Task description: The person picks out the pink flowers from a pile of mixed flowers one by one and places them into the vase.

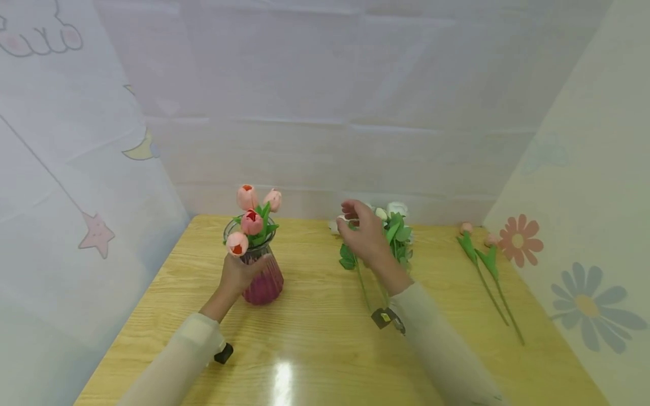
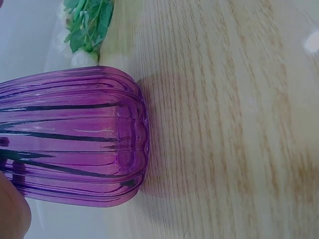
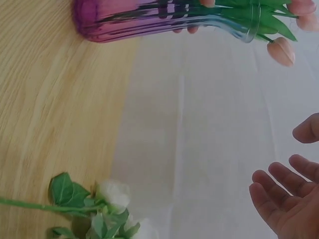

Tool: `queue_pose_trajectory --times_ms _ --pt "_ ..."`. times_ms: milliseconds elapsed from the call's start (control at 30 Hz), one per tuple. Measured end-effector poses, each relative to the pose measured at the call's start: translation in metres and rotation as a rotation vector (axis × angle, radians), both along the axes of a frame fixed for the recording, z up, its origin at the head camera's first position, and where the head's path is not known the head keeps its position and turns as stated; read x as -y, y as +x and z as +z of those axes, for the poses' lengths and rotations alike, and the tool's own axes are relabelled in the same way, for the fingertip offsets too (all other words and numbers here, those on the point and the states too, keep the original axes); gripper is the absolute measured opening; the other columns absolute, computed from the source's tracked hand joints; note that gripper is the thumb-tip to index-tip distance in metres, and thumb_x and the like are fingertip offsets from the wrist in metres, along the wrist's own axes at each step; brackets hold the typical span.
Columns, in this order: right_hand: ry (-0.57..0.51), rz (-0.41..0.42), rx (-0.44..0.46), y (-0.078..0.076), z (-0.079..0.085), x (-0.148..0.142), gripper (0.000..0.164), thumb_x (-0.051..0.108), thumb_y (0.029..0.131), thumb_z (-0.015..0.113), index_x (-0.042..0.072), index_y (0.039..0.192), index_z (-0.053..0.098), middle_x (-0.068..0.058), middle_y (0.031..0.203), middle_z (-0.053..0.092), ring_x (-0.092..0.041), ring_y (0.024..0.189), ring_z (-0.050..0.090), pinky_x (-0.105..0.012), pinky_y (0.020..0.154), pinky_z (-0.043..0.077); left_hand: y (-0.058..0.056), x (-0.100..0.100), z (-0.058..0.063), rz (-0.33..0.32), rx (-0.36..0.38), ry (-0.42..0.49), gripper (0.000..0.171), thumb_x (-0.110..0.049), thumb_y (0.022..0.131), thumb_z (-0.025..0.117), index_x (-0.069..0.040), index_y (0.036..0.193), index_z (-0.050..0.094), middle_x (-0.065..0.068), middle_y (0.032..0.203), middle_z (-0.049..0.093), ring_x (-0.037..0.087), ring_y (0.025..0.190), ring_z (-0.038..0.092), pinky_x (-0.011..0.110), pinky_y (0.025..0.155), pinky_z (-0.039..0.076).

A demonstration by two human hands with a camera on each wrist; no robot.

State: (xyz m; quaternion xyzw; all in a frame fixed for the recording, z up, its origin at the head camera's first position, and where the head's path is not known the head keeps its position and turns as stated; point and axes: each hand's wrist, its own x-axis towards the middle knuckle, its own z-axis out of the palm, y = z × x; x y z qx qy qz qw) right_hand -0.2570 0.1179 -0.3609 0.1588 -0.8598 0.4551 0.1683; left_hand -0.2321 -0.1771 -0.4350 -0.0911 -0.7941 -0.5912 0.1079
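Note:
A ribbed glass vase, purple at the bottom and clear toward the rim, stands upright on the left part of the table. My left hand grips it around the neck, thumb in front and fingertips showing past the far side in the right wrist view. Several pink tulips stand in it, their dark stems visible through the glass. My right hand is raised with nothing in it, fingers loosely bent and thumb apart. Below and behind it lie white roses with green leaves, partly hidden by that hand.
Two pink tulips lie at the right side of the wooden table, stems toward the front. White printed sheets rise behind the table and at both sides. A black wrist camera sits by the right sleeve.

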Motion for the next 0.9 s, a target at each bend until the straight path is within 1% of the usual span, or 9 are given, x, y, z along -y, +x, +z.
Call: queue_pose_trajectory --times_ms 133,300,367,433,500,667,700,833,900 --pt "0.031 -0.03 0.01 0.001 -0.005 -0.013 0.038 0.02 0.098 0.063 0.006 0.133 0.058 -0.009 0.126 0.064 -0.031 0.114 0.062 -0.046 0.097 0.052 -0.009 0.002 -0.012 0.012 0.016 -0.011 0.071 -0.005 0.086 0.074 0.005 0.145 0.036 0.025 0.14 0.052 0.033 0.13 0.05 0.045 0.111 0.04" --pt "0.048 -0.052 0.036 0.002 -0.01 -0.032 0.04 0.019 0.098 0.063 0.003 0.133 0.056 -0.012 0.128 0.063 -0.033 0.115 0.061 -0.046 0.097 0.051 -0.022 0.008 -0.029 0.013 0.004 0.003 0.071 -0.007 0.086 0.077 0.0 0.145 0.039 0.021 0.138 0.055 0.027 0.126 0.053 0.028 0.104 0.043" --pt "0.052 -0.062 0.047 0.003 -0.012 -0.04 0.04 0.017 0.098 0.063 0.0 0.134 0.055 -0.015 0.129 0.062 -0.035 0.116 0.06 -0.047 0.097 0.051 -0.022 0.009 -0.031 0.01 -0.01 0.004 0.07 -0.009 0.085 0.078 0.001 0.144 0.041 0.02 0.136 0.056 0.028 0.125 0.054 0.03 0.104 0.044" --pt "0.055 -0.077 0.056 0.004 -0.015 -0.048 0.042 0.017 0.098 0.063 -0.001 0.135 0.054 -0.016 0.129 0.062 -0.035 0.116 0.059 -0.048 0.097 0.051 -0.022 0.009 -0.031 0.006 -0.02 0.01 0.07 -0.01 0.085 0.079 0.001 0.143 0.041 0.02 0.136 0.057 0.029 0.125 0.054 0.037 0.106 0.045" --pt "0.067 -0.093 0.059 0.006 -0.018 -0.056 0.041 0.016 0.098 0.063 -0.001 0.134 0.055 -0.016 0.128 0.063 -0.034 0.115 0.06 -0.049 0.097 0.051 -0.016 0.007 -0.022 0.003 -0.011 0.011 0.07 -0.008 0.085 0.078 0.003 0.143 0.04 0.023 0.136 0.056 0.031 0.126 0.053 0.039 0.108 0.044" --pt "0.092 -0.137 0.086 0.007 -0.024 -0.074 0.041 0.018 0.099 0.063 0.001 0.135 0.055 -0.015 0.127 0.063 -0.032 0.113 0.06 -0.049 0.096 0.052 0.001 0.0 0.002 -0.003 0.018 0.015 0.067 -0.005 0.086 0.075 0.006 0.142 0.039 0.025 0.136 0.055 0.03 0.124 0.052 0.021 0.101 0.043" --pt "0.094 -0.145 0.094 0.007 -0.025 -0.077 0.041 0.018 0.099 0.062 0.001 0.135 0.055 -0.015 0.128 0.063 -0.032 0.113 0.06 -0.049 0.096 0.052 0.002 0.0 0.003 -0.004 0.017 0.013 0.067 -0.005 0.086 0.075 0.006 0.142 0.039 0.024 0.135 0.055 0.029 0.123 0.053 0.019 0.1 0.042" --pt "0.107 -0.166 0.112 0.009 -0.03 -0.091 0.041 0.02 0.1 0.061 0.001 0.136 0.054 -0.016 0.129 0.062 -0.034 0.115 0.06 -0.05 0.096 0.051 0.001 0.0 0.001 0.001 0.014 0.009 0.068 -0.005 0.086 0.075 0.007 0.142 0.038 0.027 0.137 0.054 0.034 0.127 0.051 0.04 0.109 0.042" --pt "0.104 -0.172 0.117 0.009 -0.032 -0.098 0.042 0.02 0.099 0.061 0.001 0.136 0.054 -0.017 0.129 0.062 -0.036 0.116 0.059 -0.051 0.097 0.051 -0.005 0.002 -0.007 0.009 0.013 0.009 0.07 -0.005 0.086 0.075 0.007 0.143 0.038 0.027 0.138 0.053 0.036 0.129 0.05 0.048 0.112 0.039"
